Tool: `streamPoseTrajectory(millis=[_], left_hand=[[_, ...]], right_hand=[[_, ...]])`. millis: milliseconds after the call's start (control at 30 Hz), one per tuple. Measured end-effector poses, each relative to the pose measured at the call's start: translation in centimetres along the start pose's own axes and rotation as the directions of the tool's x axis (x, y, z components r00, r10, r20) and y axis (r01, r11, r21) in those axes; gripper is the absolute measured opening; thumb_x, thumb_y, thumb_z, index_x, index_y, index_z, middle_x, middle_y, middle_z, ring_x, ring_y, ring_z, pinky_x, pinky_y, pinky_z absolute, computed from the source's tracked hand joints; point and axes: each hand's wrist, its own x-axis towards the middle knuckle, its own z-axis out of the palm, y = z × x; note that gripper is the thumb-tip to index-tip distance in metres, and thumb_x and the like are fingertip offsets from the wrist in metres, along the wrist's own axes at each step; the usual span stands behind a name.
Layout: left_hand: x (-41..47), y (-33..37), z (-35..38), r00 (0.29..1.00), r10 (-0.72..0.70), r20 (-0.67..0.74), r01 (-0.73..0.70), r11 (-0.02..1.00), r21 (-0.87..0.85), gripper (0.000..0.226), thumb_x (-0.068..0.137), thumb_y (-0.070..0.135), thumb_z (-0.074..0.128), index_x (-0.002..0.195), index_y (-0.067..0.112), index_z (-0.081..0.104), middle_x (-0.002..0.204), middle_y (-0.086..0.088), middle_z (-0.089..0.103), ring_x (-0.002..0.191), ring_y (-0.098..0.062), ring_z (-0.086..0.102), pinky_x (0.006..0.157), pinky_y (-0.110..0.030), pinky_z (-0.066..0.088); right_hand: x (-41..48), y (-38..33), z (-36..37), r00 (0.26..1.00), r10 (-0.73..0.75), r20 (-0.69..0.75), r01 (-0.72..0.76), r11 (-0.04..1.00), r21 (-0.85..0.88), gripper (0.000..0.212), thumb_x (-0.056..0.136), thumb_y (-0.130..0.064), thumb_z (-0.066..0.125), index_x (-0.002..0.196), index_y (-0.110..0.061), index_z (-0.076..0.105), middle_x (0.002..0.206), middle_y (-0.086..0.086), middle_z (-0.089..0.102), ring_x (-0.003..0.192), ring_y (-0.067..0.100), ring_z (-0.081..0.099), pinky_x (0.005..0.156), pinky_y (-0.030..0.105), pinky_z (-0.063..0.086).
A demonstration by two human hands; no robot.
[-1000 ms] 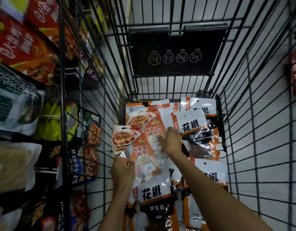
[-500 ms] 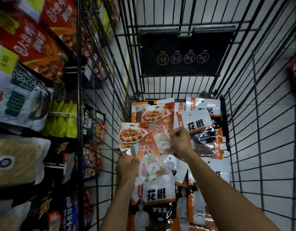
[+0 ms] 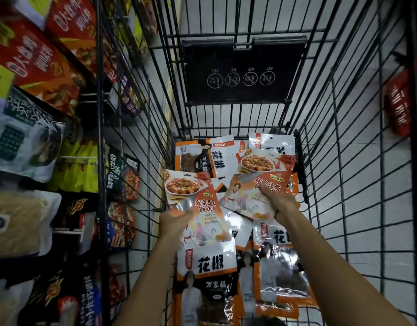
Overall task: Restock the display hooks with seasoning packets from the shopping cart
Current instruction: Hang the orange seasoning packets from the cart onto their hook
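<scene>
Reaching into the cart (image 3: pixel 343 161), the left grip (image 3: pixel 177 222) pinches a tofu-seasoning packet (image 3: pixel 191 198) by its lower part, near the cart's left wall. The right grip (image 3: pixel 280 203) clasps a second packet (image 3: pixel 257 182) towards the far right corner. Both packets are above the peppercorn packets (image 3: pixel 210 264) covering the cart floor.

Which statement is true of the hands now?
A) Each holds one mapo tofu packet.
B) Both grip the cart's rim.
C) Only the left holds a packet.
A: the left hand grips a first mapo tofu packet, the right hand a second mapo tofu packet.
</scene>
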Motion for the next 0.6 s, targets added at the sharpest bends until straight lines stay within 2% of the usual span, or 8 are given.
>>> streamPoseTrajectory(millis=[67, 133, 200, 267, 367, 433, 533, 600], left_hand=[[-0.1, 0.0, 0.0, 1.0, 0.031, 0.005, -0.031, 0.999, -0.012, 0.028, 0.074, 0.016, 0.08, 0.066, 0.014, 0.054, 0.066, -0.001, 0.055, 0.061, -0.017, 0.052, 0.059, -0.025, 0.043], [-0.7, 0.2, -0.2, 0.996, 0.085, 0.011, -0.084, 0.996, -0.025, 0.026, 0.073, 0.013, 0.08, 0.066, 0.01, 0.056, 0.066, -0.003, 0.056, 0.064, -0.019, 0.054, 0.063, -0.026, 0.043], [-1.8, 0.5, -0.7, 0.99, 0.14, 0.021, -0.139, 0.99, -0.022, 0.026, 0.072, 0.013, 0.081, 0.067, 0.008, 0.056, 0.065, -0.003, 0.054, 0.059, -0.016, 0.05, 0.056, -0.023, 0.039], [-3.2, 0.9, -1.3, 0.983, 0.179, 0.033, -0.178, 0.984, -0.031, 0.023, 0.073, 0.013, 0.08, 0.069, 0.008, 0.058, 0.066, -0.003, 0.056, 0.058, -0.014, 0.05, 0.054, -0.022, 0.038], [-5.9, 2.0, -2.4, 0.972, 0.232, 0.023, -0.23, 0.972, -0.055, 0.019, 0.076, 0.012, 0.078, 0.074, 0.01, 0.059, 0.07, 0.001, 0.059, 0.065, -0.011, 0.054, 0.055, -0.02, 0.039], [-8.0, 2.8, -3.3, 0.959, 0.284, 0.005, -0.282, 0.956, -0.085, 0.025, 0.076, 0.01, 0.077, 0.066, 0.015, 0.055, 0.065, 0.005, 0.057, 0.062, -0.009, 0.053, 0.052, -0.018, 0.038], [-11.6, 3.9, -5.3, 0.926, 0.377, -0.017, -0.376, 0.919, -0.116, 0.038, 0.074, 0.011, 0.079, 0.054, 0.018, 0.047, 0.049, 0.01, 0.052, 0.049, -0.007, 0.049, 0.044, -0.013, 0.037], [-14.4, 4.3, -7.1, 0.906, 0.421, -0.04, -0.422, 0.894, -0.151, 0.036, 0.074, 0.015, 0.079, 0.056, 0.015, 0.047, 0.056, 0.001, 0.055, 0.055, -0.014, 0.051, 0.053, -0.02, 0.04]], right_hand=[[-0.4, 0.1, -0.1, 0.999, -0.032, 0.007, 0.032, 0.999, -0.015, 0.02, 0.076, -0.009, 0.077, 0.083, -0.005, 0.059, 0.098, 0.018, 0.069, 0.082, 0.032, 0.068, 0.07, 0.042, 0.056], [-1.4, 0.2, -0.5, 0.997, -0.07, -0.044, 0.068, 0.997, -0.046, 0.016, 0.078, -0.004, 0.074, 0.083, -0.007, 0.059, 0.1, 0.016, 0.068, 0.078, 0.029, 0.067, 0.076, 0.042, 0.055], [-2.8, 0.3, -1.3, 0.994, -0.086, -0.068, 0.083, 0.995, -0.047, 0.013, 0.082, -0.002, 0.07, 0.087, -0.007, 0.059, 0.102, 0.016, 0.067, 0.082, 0.03, 0.067, 0.082, 0.044, 0.055], [-4.7, 0.0, -2.0, 0.99, -0.125, -0.059, 0.119, 0.989, -0.091, 0.009, 0.085, -0.001, 0.065, 0.09, -0.007, 0.059, 0.101, 0.016, 0.067, 0.082, 0.029, 0.068, 0.075, 0.041, 0.057], [-8.3, -1.1, -2.9, 0.968, -0.248, -0.028, 0.236, 0.949, -0.211, 0.011, 0.087, 0.0, 0.061, 0.095, -0.006, 0.058, 0.093, 0.013, 0.065, 0.068, 0.018, 0.063, 0.052, 0.023, 0.048], [-10.8, -2.2, -3.4, 0.954, -0.297, 0.04, 0.298, 0.925, -0.236, 0.014, 0.087, 0.002, 0.06, 0.1, -0.004, 0.058, 0.096, 0.015, 0.065, 0.071, 0.021, 0.063, 0.057, 0.027, 0.051], [-15.1, -4.2, -4.3, 0.922, -0.338, 0.189, 0.377, 0.894, -0.242, 0.01, 0.088, -0.001, 0.059, 0.096, -0.005, 0.057, 0.098, 0.017, 0.065, 0.084, 0.032, 0.067, 0.077, 0.044, 0.057], [-18.2, -5.7, -4.9, 0.88, -0.364, 0.304, 0.44, 0.866, -0.237, 0.008, 0.087, -0.004, 0.06, 0.094, -0.006, 0.058, 0.093, 0.014, 0.066, 0.081, 0.031, 0.068, 0.072, 0.042, 0.059]])
